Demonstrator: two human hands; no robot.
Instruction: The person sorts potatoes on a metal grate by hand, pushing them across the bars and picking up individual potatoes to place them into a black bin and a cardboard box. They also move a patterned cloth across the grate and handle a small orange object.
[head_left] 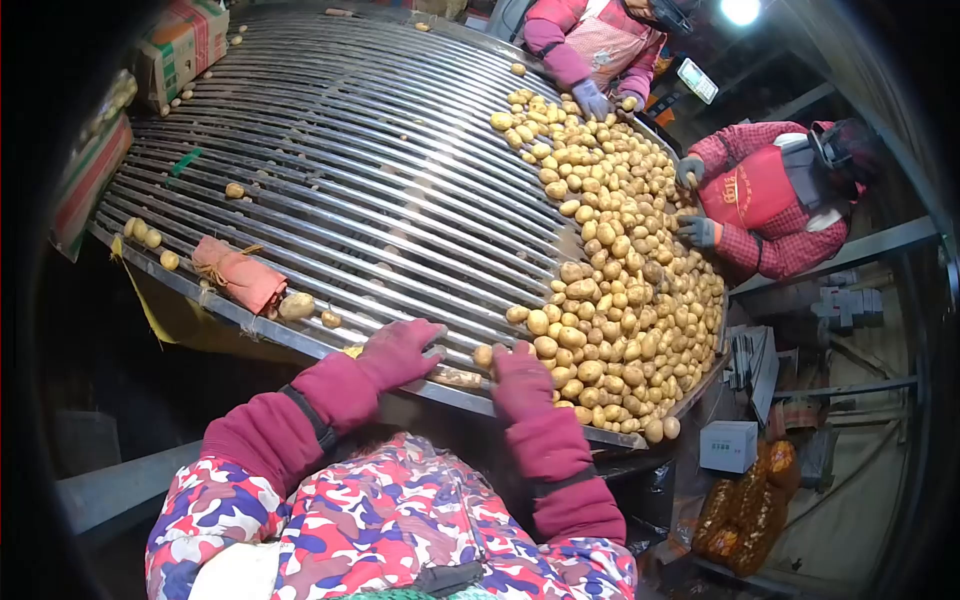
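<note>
A heap of yellow potatoes (620,270) lies along the right side of a metal roller table (360,170). My left hand (400,352), in a magenta glove, rests flat on the near rim with its fingers spread over a long potato (458,378). Just right of it, my right hand (520,380), also gloved, lies at the near edge of the heap. Its fingers are curled beside a small potato (484,355); whether they grip anything cannot be told.
Two other people in red jackets work the far right side, with gloved hands (592,98) (698,230) in the heap. A folded pink cloth (238,275) and stray potatoes (296,306) lie on the left rim. A cardboard box (180,45) sits far left. Net sacks of potatoes (745,505) stand below right.
</note>
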